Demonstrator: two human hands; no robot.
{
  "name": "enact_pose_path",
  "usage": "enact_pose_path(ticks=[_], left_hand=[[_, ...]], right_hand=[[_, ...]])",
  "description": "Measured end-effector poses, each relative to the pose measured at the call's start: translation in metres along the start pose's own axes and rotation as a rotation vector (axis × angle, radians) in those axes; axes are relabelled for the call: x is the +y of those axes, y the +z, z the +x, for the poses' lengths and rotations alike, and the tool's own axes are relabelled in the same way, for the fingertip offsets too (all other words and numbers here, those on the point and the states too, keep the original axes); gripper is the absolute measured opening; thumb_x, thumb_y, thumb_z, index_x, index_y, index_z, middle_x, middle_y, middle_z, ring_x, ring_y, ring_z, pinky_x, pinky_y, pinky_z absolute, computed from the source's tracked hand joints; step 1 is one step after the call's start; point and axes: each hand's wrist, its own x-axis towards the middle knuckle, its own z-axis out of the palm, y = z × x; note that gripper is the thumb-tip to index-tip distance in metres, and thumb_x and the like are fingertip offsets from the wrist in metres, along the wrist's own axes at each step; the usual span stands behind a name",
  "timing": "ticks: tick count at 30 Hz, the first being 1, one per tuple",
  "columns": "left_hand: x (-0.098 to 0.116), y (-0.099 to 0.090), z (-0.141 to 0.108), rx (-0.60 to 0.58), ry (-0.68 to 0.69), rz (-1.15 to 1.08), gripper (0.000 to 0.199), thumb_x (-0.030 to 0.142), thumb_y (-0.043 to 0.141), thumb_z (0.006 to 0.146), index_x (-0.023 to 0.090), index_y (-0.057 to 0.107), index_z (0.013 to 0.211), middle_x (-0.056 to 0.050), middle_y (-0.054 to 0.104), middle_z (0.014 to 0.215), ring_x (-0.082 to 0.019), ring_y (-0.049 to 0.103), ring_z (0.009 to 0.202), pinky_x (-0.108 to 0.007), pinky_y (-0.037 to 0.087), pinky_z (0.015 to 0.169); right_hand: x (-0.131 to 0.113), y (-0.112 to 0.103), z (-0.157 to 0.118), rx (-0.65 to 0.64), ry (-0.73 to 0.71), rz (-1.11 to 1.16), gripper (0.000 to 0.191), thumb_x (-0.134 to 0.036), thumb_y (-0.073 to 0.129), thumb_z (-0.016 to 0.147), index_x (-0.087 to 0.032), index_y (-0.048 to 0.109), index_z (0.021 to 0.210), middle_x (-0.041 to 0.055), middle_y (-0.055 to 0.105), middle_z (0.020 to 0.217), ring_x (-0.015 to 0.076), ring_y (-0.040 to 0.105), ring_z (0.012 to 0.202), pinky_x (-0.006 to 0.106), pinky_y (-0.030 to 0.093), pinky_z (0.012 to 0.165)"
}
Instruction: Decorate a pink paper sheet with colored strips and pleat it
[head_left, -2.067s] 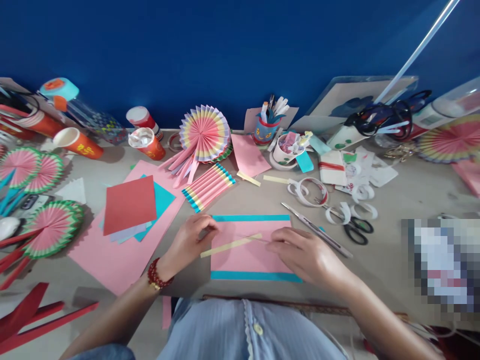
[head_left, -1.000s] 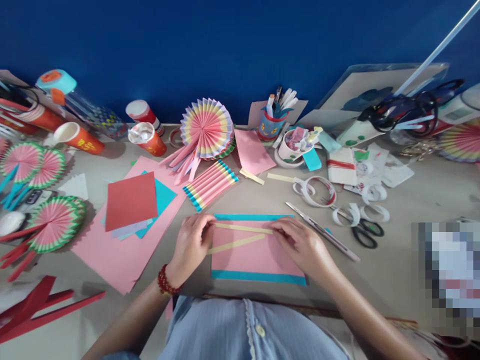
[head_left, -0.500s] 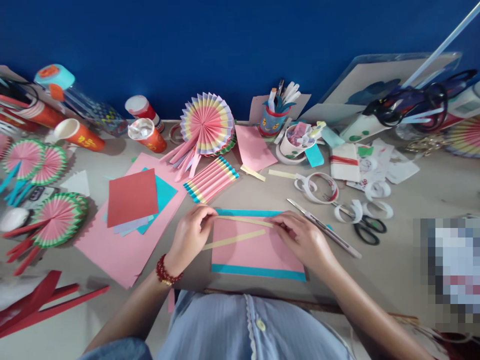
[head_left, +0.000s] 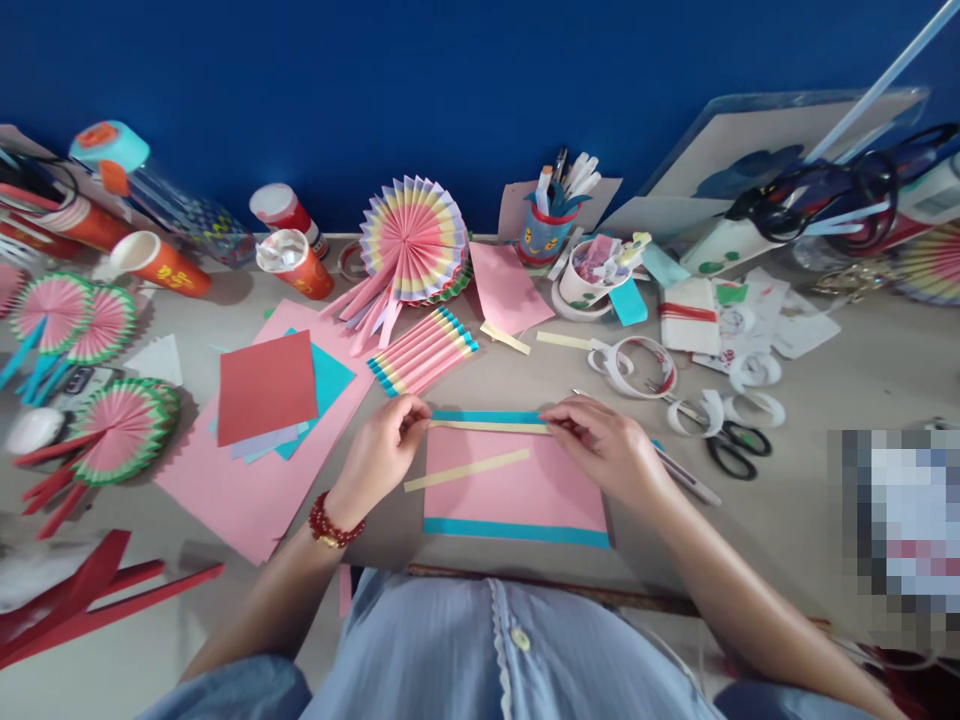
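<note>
A pink sheet (head_left: 517,500) lies on the desk in front of me, with a blue band along its far edge and another along its near edge. My left hand (head_left: 386,445) pinches the left end of a thin yellow strip (head_left: 487,427) at the sheet's far left corner. The strip's right end is pinched by my right hand (head_left: 604,440). It runs straight beside the far blue band. A second yellow strip (head_left: 469,470) lies slanted across the sheet, its left end past the sheet's edge.
Right of the sheet are a utility knife (head_left: 686,475), black scissors (head_left: 739,450) and a tape roll (head_left: 641,367). A pleated paper stack (head_left: 422,352) lies behind it. Red paper (head_left: 268,388) rests on pink sheets (head_left: 247,510) at left.
The held strip has straightened and now lies along the far blue band. My right hand has shifted slightly, covering part of the knife. The whole view has tilted a little.
</note>
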Motion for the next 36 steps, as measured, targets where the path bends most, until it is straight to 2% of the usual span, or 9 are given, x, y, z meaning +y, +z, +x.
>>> enact_pose_path(ticks=[9,20,36], left_hand=[[0.002,0.004,-0.001,-0.013,0.018,0.176,0.011,0.013,0.052,0.091,0.022,0.056,0.095,-0.002,0.067,0.094,-0.019,0.065,0.085,-0.029,0.050,0.073],[0.001,0.006,-0.001,-0.004,-0.013,0.193,0.008,0.015,0.053,0.091,0.022,0.054,0.095,-0.001,0.066,0.089,-0.018,0.064,0.082,-0.029,0.049,0.072],[0.002,0.008,-0.001,0.002,-0.018,0.249,0.012,0.014,0.055,0.089,0.023,0.054,0.097,0.000,0.067,0.088,-0.018,0.064,0.081,-0.029,0.049,0.072]], right_hand=[[-0.004,0.007,-0.009,0.050,-0.058,-0.033,0.018,-0.014,0.051,0.093,-0.022,0.066,0.099,0.0063,0.065,0.097,0.0178,0.063,0.082,0.027,0.050,0.065],[0.003,0.012,-0.010,0.093,-0.109,-0.071,0.019,-0.013,0.049,0.093,-0.022,0.065,0.098,0.0072,0.064,0.097,0.0202,0.064,0.087,0.033,0.055,0.074],[0.005,0.014,-0.007,0.135,-0.102,-0.101,0.016,-0.013,0.051,0.092,-0.021,0.064,0.097,0.0069,0.065,0.095,0.0205,0.065,0.088,0.033,0.055,0.077]])
